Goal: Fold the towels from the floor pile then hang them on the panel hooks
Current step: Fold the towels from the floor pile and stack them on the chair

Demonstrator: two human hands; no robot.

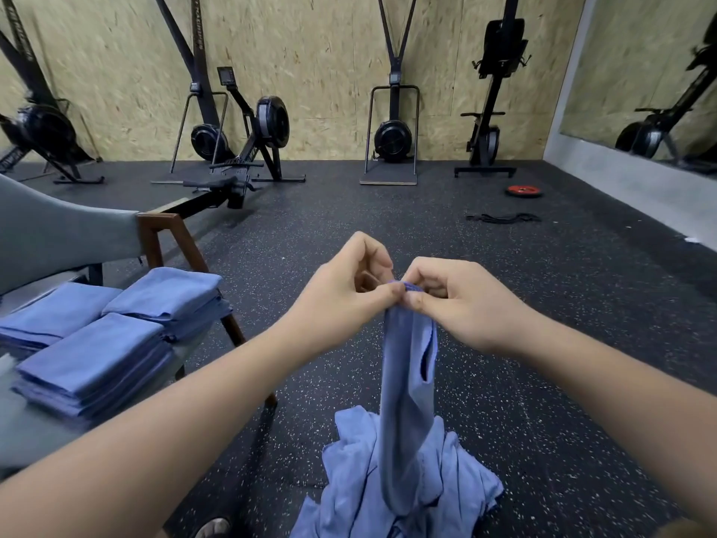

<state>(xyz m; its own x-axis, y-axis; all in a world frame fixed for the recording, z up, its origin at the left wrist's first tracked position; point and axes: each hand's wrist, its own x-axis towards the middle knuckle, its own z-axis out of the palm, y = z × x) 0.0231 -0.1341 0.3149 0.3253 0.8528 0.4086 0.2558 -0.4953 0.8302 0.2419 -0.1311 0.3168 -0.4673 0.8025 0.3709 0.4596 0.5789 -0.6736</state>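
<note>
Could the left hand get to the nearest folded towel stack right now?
Probably yes: nothing lies between the left hand and the folded towel stack, but it pinches the hanging towel and must release first.

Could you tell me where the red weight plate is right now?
In the head view, the red weight plate lies flat on the floor at the upper right, just beyond a black band and near the grey wall.

A rowing machine and, seemingly, a red weight plate sit on the floor.
</note>
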